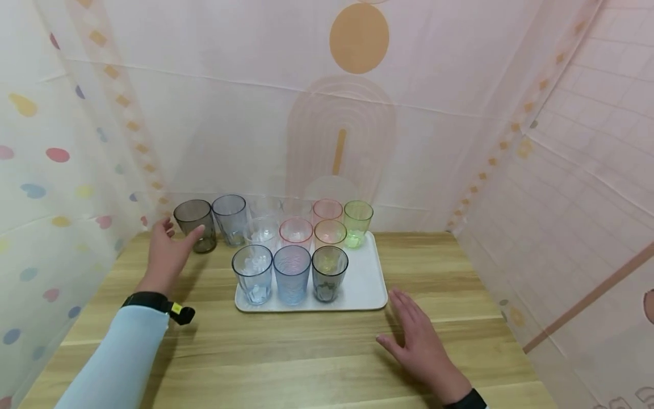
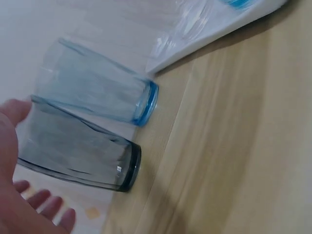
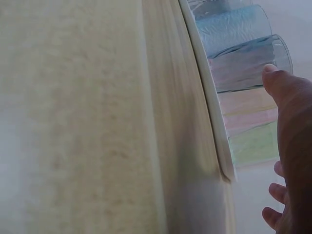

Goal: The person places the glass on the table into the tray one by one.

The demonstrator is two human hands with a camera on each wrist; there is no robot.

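At the table's back left stands a smoky dark grey glass (image 1: 196, 227), upright. My left hand (image 1: 171, 250) is around its near left side, thumb by the rim and fingers spread; in the left wrist view the fingers (image 2: 48, 207) are apart from the glass, and thumb contact is unclear. Close beside it stands a blue-grey glass (image 1: 231, 221). My right hand (image 1: 421, 346) hovers relaxed by the near right corner of a white tray (image 1: 365, 284), holding nothing. Blue (image 1: 252, 278), textured blue (image 1: 292, 278) and dark (image 1: 328, 278) glasses form the tray's front row.
Behind the front row stand clear, pink (image 1: 296, 230), amber (image 1: 331, 232) and green (image 1: 357, 224) glasses, packed closely. A patterned cloth (image 1: 230, 113) hangs right behind the wooden table (image 1: 265, 358) and along both sides.
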